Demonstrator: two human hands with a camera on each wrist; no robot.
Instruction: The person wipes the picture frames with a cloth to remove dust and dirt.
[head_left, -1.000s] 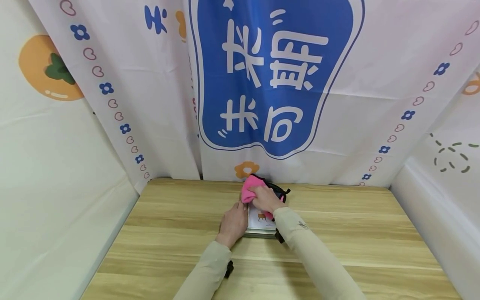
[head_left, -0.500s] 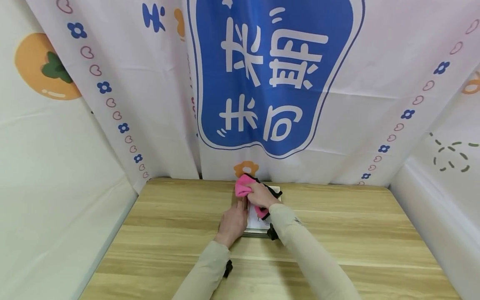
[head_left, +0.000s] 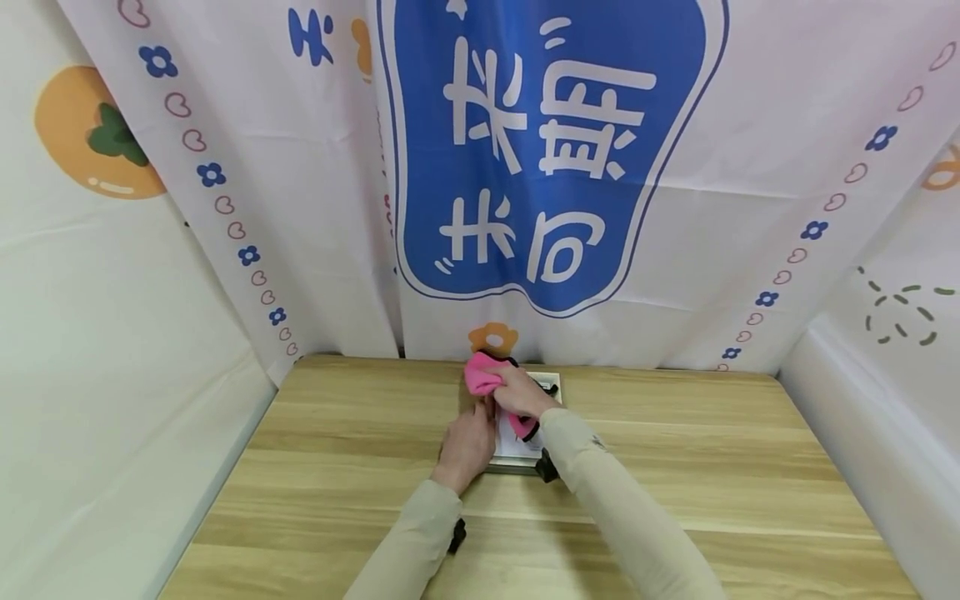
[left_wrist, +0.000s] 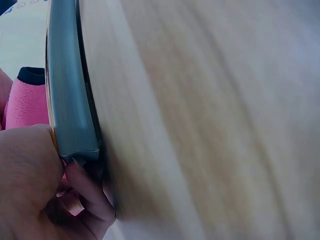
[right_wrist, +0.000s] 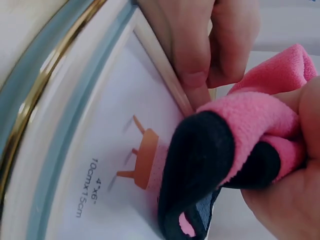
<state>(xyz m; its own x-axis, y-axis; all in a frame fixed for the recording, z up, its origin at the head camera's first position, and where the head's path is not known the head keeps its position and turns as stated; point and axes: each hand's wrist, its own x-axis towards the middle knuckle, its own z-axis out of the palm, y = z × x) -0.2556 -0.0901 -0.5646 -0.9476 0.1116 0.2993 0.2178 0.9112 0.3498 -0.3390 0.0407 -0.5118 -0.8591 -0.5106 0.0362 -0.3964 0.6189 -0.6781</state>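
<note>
A picture frame (head_left: pixel 512 469) lies on the wooden table near its back edge. Its pale rim and blue-green side show in the wrist views, and its insert (right_wrist: pixel 107 172) bears an orange chair and size print. My left hand (head_left: pixel 467 442) grips the frame's left side, fingers curled at a corner of the blue-green edge (left_wrist: pixel 72 95). In my right hand (head_left: pixel 522 392) is a bunched pink cloth (head_left: pixel 482 375) with black edging, pinched over the frame's upper left part. A folded black-edged part of the cloth (right_wrist: pixel 200 145) covers some of the insert.
The wooden table (head_left: pixel 360 475) runs out on both sides of the frame. Close behind it hangs a white printed curtain (head_left: pixel 750 275) with a blue panel (head_left: pixel 517 150). White side walls (head_left: pixel 135 358) flank the table.
My right hand has moved left with the cloth, uncovering the frame's upper right corner. The left hand stays at the frame's left side.
</note>
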